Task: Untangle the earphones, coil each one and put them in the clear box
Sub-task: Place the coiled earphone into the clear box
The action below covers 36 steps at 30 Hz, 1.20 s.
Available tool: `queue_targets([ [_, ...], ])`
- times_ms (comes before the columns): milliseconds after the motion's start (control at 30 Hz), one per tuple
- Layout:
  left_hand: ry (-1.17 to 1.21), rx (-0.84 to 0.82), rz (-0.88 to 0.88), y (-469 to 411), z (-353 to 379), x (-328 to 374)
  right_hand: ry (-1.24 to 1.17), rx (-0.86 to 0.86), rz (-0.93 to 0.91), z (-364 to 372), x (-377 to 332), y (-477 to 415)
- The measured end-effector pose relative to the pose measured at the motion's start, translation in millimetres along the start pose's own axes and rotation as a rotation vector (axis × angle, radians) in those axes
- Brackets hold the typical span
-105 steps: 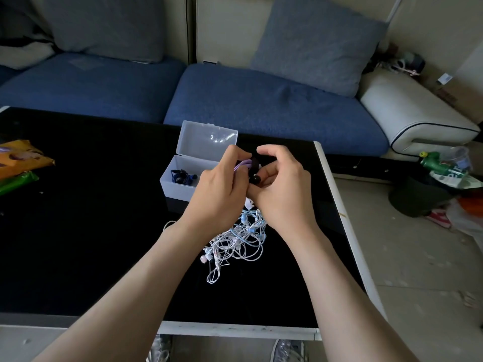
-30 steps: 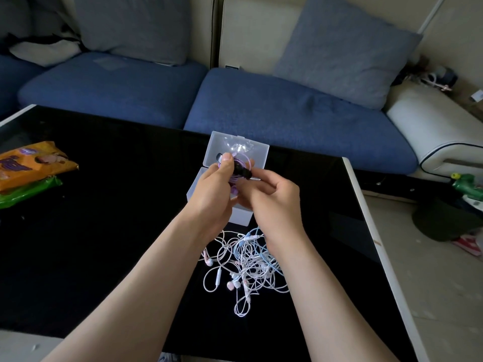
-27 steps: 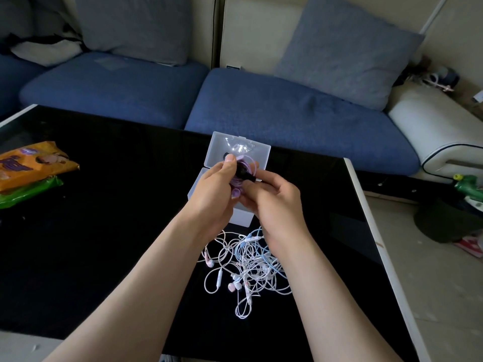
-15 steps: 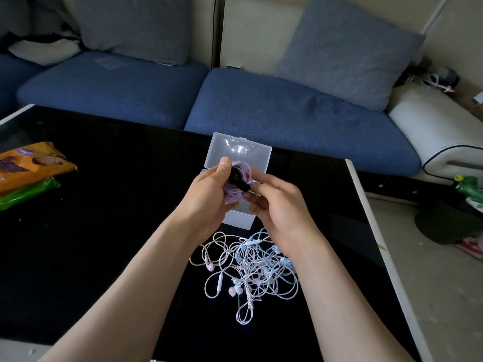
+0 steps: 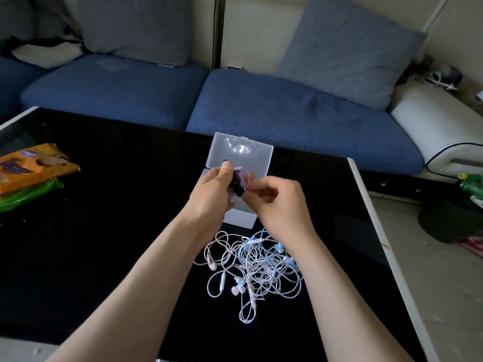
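Gripping a small purple coil (image 5: 242, 177) of earphone cord in the left hand (image 5: 211, 197), thumb pressed on top, fingers curled behind it. Pinching the coil's black piece (image 5: 237, 186) with the right hand (image 5: 277, 202), thumb and forefinger closed on it, the other fingers folded into the palm. Both hands raised together, meeting at the coil, directly over the box (image 5: 240, 219).

Below and behind the hands, the clear box open on the table (image 5: 104, 205), its lid (image 5: 240, 152) standing up at the far side and leaning back a little. Inside of the box mostly hidden by the hands; cannot tell what lies in it.

Just nearer than the box, between the two forearms, a loose tangle (image 5: 256, 267) of white, pink and pale blue earphones flat on the black glass, buds and remotes mixed through the loops, one white loop trailing toward the near edge. Right forearm crossing above the tangle's right side.

Far off at the table's left edge, well apart from all this, an orange packet (image 5: 34, 165) lying on a green packet (image 5: 28, 193).

Beyond the table, a blue sofa (image 5: 287, 113) with two grey cushions (image 5: 347, 61) and a white armrest (image 5: 439, 129) at the right.
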<state>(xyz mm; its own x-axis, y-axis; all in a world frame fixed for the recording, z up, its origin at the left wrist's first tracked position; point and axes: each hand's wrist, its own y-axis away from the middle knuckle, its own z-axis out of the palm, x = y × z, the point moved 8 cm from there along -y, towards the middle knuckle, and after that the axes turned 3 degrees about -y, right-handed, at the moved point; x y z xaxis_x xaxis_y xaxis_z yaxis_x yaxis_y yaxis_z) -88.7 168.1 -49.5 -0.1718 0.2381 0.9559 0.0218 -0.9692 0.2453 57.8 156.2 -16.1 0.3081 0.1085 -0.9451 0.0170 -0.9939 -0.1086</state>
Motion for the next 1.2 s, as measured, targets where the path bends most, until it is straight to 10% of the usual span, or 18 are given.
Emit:
queue_targets([
  [333,0.255,-0.016,-0.044,6.7,12.0,3.2,-0.289,-0.01,0.158,4.1,4.6,7.2],
  [1200,-0.049,-0.101,0.03,5.4,-2.9,3.1,-0.336,-0.099,0.076,31.5,13.8,-4.6],
])
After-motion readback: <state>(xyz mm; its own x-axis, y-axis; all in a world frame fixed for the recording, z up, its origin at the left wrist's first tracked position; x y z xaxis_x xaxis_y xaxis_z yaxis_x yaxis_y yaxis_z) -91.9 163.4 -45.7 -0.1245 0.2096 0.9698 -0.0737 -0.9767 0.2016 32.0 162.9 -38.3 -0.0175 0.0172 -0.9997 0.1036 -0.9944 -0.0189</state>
